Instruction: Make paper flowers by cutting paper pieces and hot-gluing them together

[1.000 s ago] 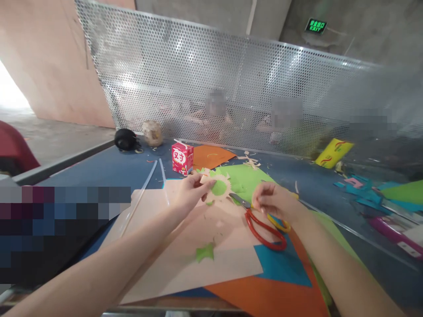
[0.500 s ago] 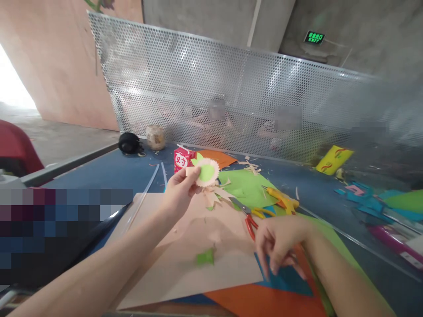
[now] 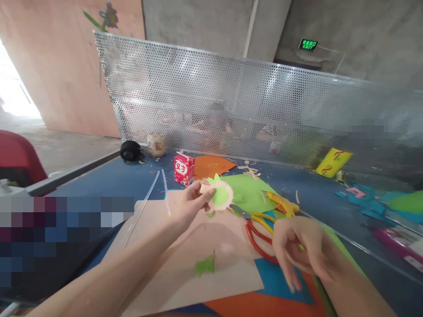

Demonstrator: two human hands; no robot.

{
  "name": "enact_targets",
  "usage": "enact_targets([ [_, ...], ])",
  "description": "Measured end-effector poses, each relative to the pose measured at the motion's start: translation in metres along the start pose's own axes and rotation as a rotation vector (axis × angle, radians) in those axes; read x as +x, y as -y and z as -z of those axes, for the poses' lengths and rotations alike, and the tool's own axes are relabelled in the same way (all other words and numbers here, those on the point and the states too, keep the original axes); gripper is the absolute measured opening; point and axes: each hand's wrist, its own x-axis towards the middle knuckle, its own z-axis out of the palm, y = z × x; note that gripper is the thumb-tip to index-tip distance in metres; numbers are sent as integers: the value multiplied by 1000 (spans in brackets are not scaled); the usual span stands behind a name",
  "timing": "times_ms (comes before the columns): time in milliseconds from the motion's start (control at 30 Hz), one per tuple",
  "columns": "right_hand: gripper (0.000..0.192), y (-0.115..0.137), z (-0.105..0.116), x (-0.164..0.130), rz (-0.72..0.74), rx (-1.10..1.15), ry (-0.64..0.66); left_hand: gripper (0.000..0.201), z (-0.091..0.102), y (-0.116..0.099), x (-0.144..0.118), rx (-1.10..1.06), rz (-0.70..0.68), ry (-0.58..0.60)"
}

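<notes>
My left hand pinches a flower-shaped cutout between thumb and fingers. The cutout has a pale pink toothed rim, a light green round centre and green pointed tips at the top. Its hidden edge lies behind my thumb. Just below the flower, scissors with one red and one yellow handle lie on the sheets, blades towards the cutout. My right hand hangs beside the handles, fingers loosely bent and apart, nothing in it. A large pale pink sheet spreads under both hands, with a small green scrap on it.
A yellow glue gun lies on a green sheet. Behind stand a red drink carton and an orange sheet. Clear sticks lie left. A perforated metal screen borders the table; blue scraps lie right.
My left hand has carried the flower cutout right and lower in the picture. My right hand has shifted right, uncovering more of the scissors' handles. The view has tilted slightly up.
</notes>
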Motion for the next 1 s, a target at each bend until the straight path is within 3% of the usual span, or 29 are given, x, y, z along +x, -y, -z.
enact_targets([
  [100, 53, -6, -2, 9, 153, 137, -104, 25, -2, 2, -1, 94, -3, 74],
  [167, 44, -10, 0, 19, 230, 123, -300, 29, -5, 5, -3, 134, -13, 124],
  [267, 26, -14, 5, 35, 243, -21, -713, 29, -9, 10, -8, 188, -7, 229],
  [333, 21, -15, 6, 43, 220, -122, -838, 25, -12, 11, -12, 263, -18, 277],
  [467, 26, -15, 0, 50, 188, -255, -828, 20, -17, 8, -16, 471, -62, 267],
  [633, 20, -14, -7, 55, 176, -403, -913, 16, -17, 7, -13, 548, -53, 227],
  [1000, 24, -11, -9, 58, 181, -473, -965, 10, -16, 11, -16, 746, -198, 191],
])
